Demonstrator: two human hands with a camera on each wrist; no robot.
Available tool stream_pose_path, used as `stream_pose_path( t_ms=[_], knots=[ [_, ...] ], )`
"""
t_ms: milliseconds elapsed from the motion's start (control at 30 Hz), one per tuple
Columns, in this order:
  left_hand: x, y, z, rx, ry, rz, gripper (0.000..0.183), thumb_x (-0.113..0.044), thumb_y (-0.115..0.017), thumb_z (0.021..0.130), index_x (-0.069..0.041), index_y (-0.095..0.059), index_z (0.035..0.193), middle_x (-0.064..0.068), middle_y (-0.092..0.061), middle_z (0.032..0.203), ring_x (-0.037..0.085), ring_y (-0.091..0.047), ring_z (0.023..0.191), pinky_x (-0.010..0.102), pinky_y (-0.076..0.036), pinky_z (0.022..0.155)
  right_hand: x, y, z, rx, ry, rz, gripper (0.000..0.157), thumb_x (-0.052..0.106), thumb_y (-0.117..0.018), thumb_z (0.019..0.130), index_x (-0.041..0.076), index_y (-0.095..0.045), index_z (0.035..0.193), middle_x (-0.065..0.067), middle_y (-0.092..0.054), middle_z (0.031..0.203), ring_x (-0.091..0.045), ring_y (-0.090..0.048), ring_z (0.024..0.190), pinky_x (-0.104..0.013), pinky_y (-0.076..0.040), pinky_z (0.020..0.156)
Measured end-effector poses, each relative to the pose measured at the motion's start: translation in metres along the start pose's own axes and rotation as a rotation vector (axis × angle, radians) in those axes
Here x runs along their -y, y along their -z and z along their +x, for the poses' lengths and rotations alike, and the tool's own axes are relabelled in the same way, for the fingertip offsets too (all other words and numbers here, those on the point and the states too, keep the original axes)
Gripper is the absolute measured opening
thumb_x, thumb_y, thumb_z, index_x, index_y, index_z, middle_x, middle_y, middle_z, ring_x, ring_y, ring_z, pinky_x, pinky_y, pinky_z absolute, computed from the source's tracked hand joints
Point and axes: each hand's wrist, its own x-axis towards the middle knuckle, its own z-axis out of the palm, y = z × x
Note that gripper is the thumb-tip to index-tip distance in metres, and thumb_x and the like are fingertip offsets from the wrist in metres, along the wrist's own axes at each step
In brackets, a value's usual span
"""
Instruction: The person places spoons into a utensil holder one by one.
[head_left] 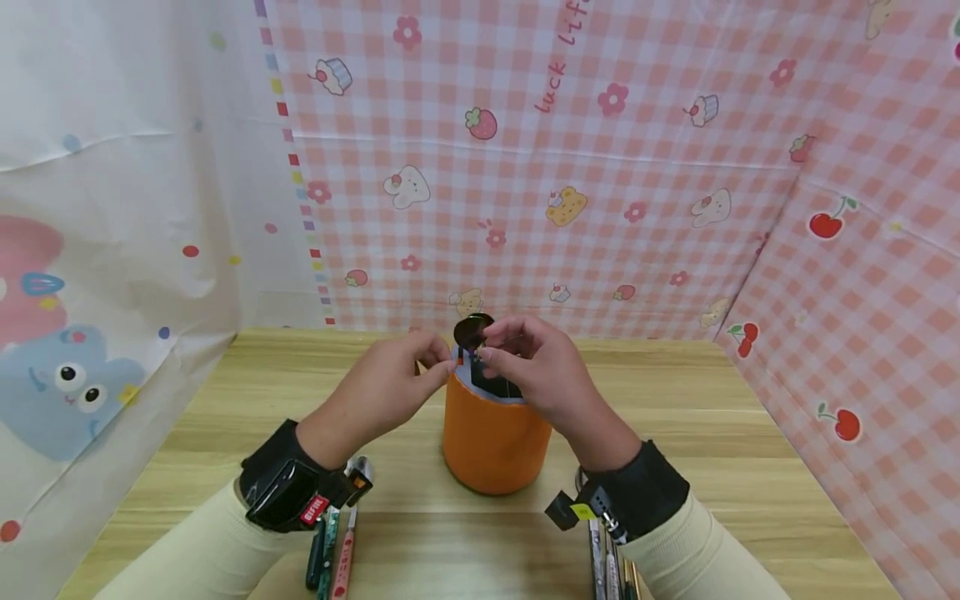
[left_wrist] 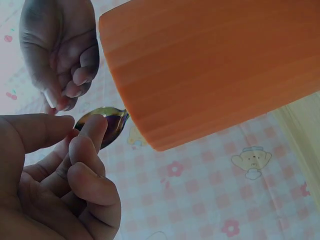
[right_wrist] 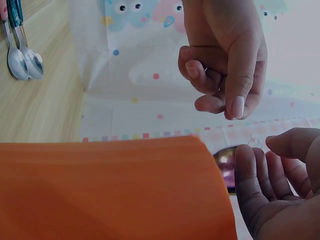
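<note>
An orange cylindrical holder (head_left: 497,446) with a grey inner rim stands upright on the table. Out of its top rises a dark, shiny spoon (head_left: 471,331), bowl uppermost; the holder hides its handle. My left hand (head_left: 386,387) is at the holder's left rim, fingers loosely bent, thumb close to the forefinger. My right hand (head_left: 543,367) hovers over the right side of the opening, beside the spoon bowl, its fingers loosely curved. In the right wrist view a gap shows between right thumb and forefinger. Neither hand visibly holds anything.
Spoons with dark, teal and pink handles (head_left: 345,554) lie at the table's front left, partly under the left wrist. Several slim utensils (head_left: 611,562) lie near the right forearm. Patterned cloth (head_left: 525,167) stands behind the wooden table (head_left: 660,400) and at both sides.
</note>
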Motion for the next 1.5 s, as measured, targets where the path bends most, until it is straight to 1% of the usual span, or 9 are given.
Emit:
stream_pose_path(
  t_ms=[100,233,467,633,800,933,1033,1333,1500],
  knots=[
    [0.001,0.000,-0.004,0.005,-0.002,0.009,0.007,-0.022,-0.062,0.097,-0.015,-0.064,0.095,-0.001,-0.066,0.086,0.017,-0.053,0.065,0.033,-0.044,0.056,0.001,-0.004,-0.003,0.031,0.017,0.042,0.017,0.004,-0.067,0.092,0.001,-0.062,0.108,-0.015,-0.062,0.097,-0.031,-0.064,0.083,-0.040,-0.058,0.076],
    [0.002,0.002,-0.012,0.007,-0.014,0.009,0.005,-0.021,-0.063,0.096,-0.017,-0.063,0.094,-0.002,-0.066,0.086,0.016,-0.054,0.066,0.033,-0.045,0.056,0.001,-0.012,-0.009,0.081,0.034,0.066,0.015,0.005,-0.066,0.092,0.001,-0.062,0.107,-0.013,-0.063,0.094,-0.030,-0.062,0.083,-0.040,-0.055,0.075],
    [0.008,0.006,-0.029,0.022,-0.005,0.013,0.006,-0.022,-0.064,0.096,-0.020,-0.061,0.091,-0.005,-0.065,0.083,0.016,-0.052,0.061,0.032,-0.045,0.054,0.001,-0.026,-0.014,0.146,0.080,-0.001,0.013,0.008,-0.064,0.094,0.005,-0.062,0.106,-0.012,-0.063,0.094,-0.027,-0.061,0.081,-0.041,-0.052,0.076],
    [0.016,0.008,-0.041,0.043,0.039,0.019,0.004,-0.024,-0.063,0.096,-0.021,-0.062,0.094,-0.005,-0.065,0.084,0.016,-0.051,0.060,0.033,-0.045,0.054,-0.003,-0.039,-0.018,0.186,0.041,-0.025,0.011,0.011,-0.065,0.095,0.010,-0.063,0.106,-0.010,-0.064,0.094,-0.026,-0.062,0.083,-0.038,-0.052,0.077],
    [0.026,0.007,-0.054,0.055,0.079,0.029,0.004,-0.025,-0.063,0.096,-0.021,-0.063,0.096,-0.005,-0.066,0.085,0.014,-0.054,0.063,0.033,-0.046,0.057,-0.005,-0.055,-0.022,0.226,0.019,-0.030,0.011,0.010,-0.064,0.094,0.009,-0.064,0.105,-0.010,-0.065,0.094,-0.027,-0.064,0.083,-0.037,-0.053,0.076],
    [0.035,0.004,-0.062,0.063,0.108,0.019,0.005,-0.026,-0.062,0.097,-0.022,-0.063,0.095,-0.005,-0.066,0.084,0.013,-0.054,0.063,0.033,-0.045,0.058,-0.018,-0.066,-0.021,0.259,0.018,-0.040,0.011,0.011,-0.065,0.094,0.012,-0.065,0.105,-0.007,-0.066,0.094,-0.020,-0.063,0.080,-0.036,-0.054,0.073],
    [0.042,0.001,-0.067,0.071,0.132,0.010,0.006,-0.029,-0.062,0.097,-0.023,-0.063,0.095,-0.006,-0.065,0.083,0.012,-0.053,0.061,0.033,-0.045,0.057,-0.026,-0.073,-0.022,0.280,0.006,-0.034,0.010,0.012,-0.065,0.095,0.013,-0.065,0.105,-0.007,-0.066,0.094,-0.018,-0.063,0.080,-0.036,-0.054,0.073],
    [0.058,-0.007,-0.079,0.091,0.190,-0.021,0.004,-0.026,-0.065,0.095,-0.022,-0.065,0.096,-0.006,-0.065,0.082,0.012,-0.055,0.064,0.033,-0.047,0.056,-0.042,-0.096,-0.022,0.286,-0.012,-0.075,0.006,0.015,-0.067,0.093,0.014,-0.066,0.099,-0.004,-0.065,0.084,-0.014,-0.061,0.072,-0.026,-0.050,0.061],
    [0.067,-0.011,-0.086,0.100,0.192,-0.021,0.004,-0.024,-0.065,0.095,-0.021,-0.065,0.097,-0.005,-0.066,0.081,0.011,-0.056,0.064,0.033,-0.047,0.056,-0.049,-0.105,-0.024,0.298,-0.037,-0.068,0.007,0.014,-0.068,0.093,0.012,-0.067,0.099,-0.006,-0.065,0.084,-0.013,-0.060,0.072,-0.027,-0.050,0.061]
  ],
)
